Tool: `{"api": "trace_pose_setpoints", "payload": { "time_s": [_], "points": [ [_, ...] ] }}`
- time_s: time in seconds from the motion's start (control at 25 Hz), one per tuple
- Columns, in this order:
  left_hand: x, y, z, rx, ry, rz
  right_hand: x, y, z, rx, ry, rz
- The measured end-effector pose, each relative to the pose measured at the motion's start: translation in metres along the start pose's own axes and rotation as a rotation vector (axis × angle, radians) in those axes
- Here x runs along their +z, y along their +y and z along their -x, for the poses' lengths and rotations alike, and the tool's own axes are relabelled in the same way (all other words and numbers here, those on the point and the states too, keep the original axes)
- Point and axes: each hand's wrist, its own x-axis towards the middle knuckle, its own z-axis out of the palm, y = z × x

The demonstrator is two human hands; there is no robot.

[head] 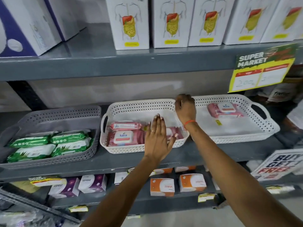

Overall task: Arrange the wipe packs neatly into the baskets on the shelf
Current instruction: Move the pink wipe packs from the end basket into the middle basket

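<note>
Three baskets stand on the middle shelf. The grey basket (68, 112) at left holds several green wipe packs (49, 145). The middle white basket (139, 105) holds pink wipe packs (122, 136) at its front. My left hand (157, 140) lies flat, fingers spread, over the pink packs at this basket's front right. My right hand (185, 107) is curled at the far right rim of the middle basket; whether it grips the rim I cannot tell. The right white basket (255, 102) holds one pink wipe pack (225, 109) near its back.
White boxes (131, 23) line the shelf above. A yellow-green price sign (262, 69) hangs at upper right. The lower shelf carries purple boxes (91, 183) and orange boxes (162, 186). A "buy get free" sign (278, 164) sits at right.
</note>
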Motion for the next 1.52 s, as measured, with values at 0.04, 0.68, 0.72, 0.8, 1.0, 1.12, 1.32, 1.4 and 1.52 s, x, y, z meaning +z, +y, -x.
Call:
{"api": "trace_pose_setpoints", "payload": {
  "time_s": [0.04, 0.68, 0.72, 0.8, 1.0, 1.12, 1.32, 1.4, 1.52],
  "points": [
    [0.004, 0.005, -0.004, 0.014, -0.017, -0.024, -0.009, 0.023, -0.005, 0.051, 0.03, 0.093],
    [0.014, 0.009, -0.007, 0.017, -0.037, -0.132, -0.055, 0.162, -0.061, 0.319, -0.542, 0.723],
    [0.014, 0.009, -0.006, 0.013, -0.042, -0.135, -0.057, 0.16, -0.062, 0.326, -0.534, 0.74],
    [0.013, 0.008, -0.003, -0.002, -0.043, -0.129, -0.061, 0.156, -0.063, 0.329, -0.569, 0.816],
    [0.008, -0.005, 0.013, -0.058, 0.029, -0.1, -0.069, 0.157, -0.055, 0.362, -0.614, 0.656],
    [0.005, -0.026, 0.026, -0.108, 0.093, -0.073, -0.066, 0.137, -0.039, 0.324, -0.487, 0.475],
    [0.004, -0.064, 0.054, -0.155, 0.182, -0.073, -0.043, 0.031, -0.015, -0.135, -0.202, 0.088],
    [0.004, -0.071, 0.063, -0.167, 0.166, -0.082, -0.026, -0.008, -0.001, -0.24, -0.433, 0.128],
    [0.002, -0.073, 0.065, -0.223, 0.127, -0.06, -0.005, -0.03, 0.03, -0.25, -0.8, 0.384]
  ]
}}
